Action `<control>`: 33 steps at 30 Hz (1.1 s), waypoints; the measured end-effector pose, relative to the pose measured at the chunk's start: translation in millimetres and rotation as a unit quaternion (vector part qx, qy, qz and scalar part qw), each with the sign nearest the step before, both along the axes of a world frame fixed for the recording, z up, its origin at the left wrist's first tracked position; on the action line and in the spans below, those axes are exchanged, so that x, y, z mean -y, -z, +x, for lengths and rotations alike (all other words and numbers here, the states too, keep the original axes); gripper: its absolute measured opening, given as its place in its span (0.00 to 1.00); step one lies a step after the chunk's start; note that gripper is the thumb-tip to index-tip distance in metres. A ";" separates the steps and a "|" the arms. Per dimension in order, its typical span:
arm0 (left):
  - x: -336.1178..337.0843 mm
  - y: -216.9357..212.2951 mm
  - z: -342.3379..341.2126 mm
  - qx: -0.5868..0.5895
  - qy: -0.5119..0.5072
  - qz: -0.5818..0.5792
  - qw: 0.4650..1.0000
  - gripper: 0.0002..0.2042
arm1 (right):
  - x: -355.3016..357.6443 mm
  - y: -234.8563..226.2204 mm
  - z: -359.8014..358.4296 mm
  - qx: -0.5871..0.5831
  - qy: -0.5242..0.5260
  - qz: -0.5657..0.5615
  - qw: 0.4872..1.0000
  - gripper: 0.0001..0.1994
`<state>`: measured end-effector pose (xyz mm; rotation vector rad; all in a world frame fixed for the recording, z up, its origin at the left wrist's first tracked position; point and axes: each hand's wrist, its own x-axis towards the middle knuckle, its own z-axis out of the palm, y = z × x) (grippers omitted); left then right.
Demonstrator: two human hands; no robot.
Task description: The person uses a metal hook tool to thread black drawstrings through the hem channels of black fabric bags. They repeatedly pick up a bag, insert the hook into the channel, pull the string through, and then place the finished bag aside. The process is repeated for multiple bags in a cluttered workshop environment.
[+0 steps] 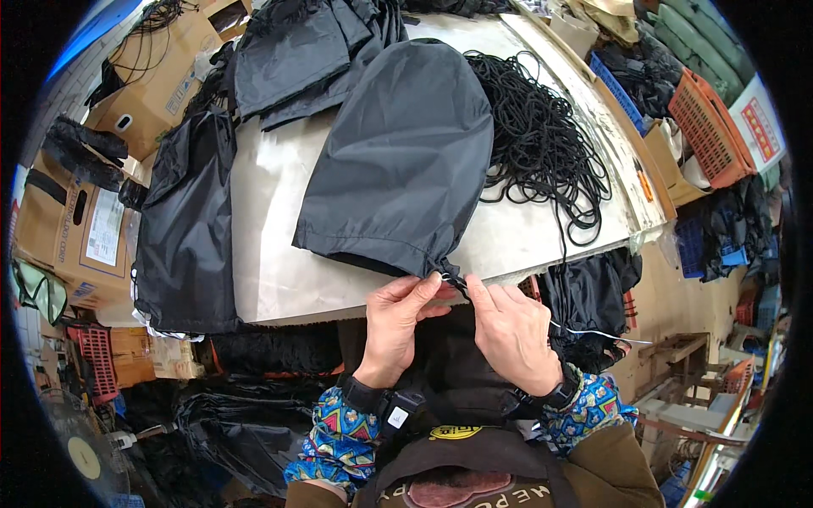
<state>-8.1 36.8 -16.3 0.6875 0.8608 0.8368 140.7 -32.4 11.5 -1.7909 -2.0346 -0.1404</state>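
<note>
A black fabric bag (398,161) with a stitched hem lies on the pale tabletop, its hemmed edge toward me. My left hand (396,317) pinches the near right corner of that hem between thumb and fingers. Right beside it, my right hand (514,334) is closed on a short black cord (457,284) at the same corner; the fingertips hide part of it. A thin whitish strand (597,333) sticks out to the right from behind my right hand. A tangled heap of black cord (542,135) lies against the bag's right side, with strands hanging over the table edge.
More black bags (296,63) are stacked at the back, and another bag (190,229) hangs over the table's left edge. Cardboard boxes (93,220) stand at left. An orange basket (710,127) is at far right. Black fabric (246,423) is piled below the table.
</note>
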 end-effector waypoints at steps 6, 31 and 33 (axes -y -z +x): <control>-0.2 -4.2 0.8 0.013 -0.001 -0.012 1.000 0.08 | -0.5 2.6 3.3 0.017 -0.005 -0.001 1.000 0.22; -26.3 -1.5 -46.4 0.027 -0.179 0.054 0.982 0.12 | 14.5 -21.6 56.7 -0.168 -0.119 -0.118 0.971 0.10; -31.3 1.0 -55.0 0.030 -0.175 0.065 0.982 0.12 | 26.6 -32.8 74.6 -0.178 -0.081 -0.155 0.968 0.06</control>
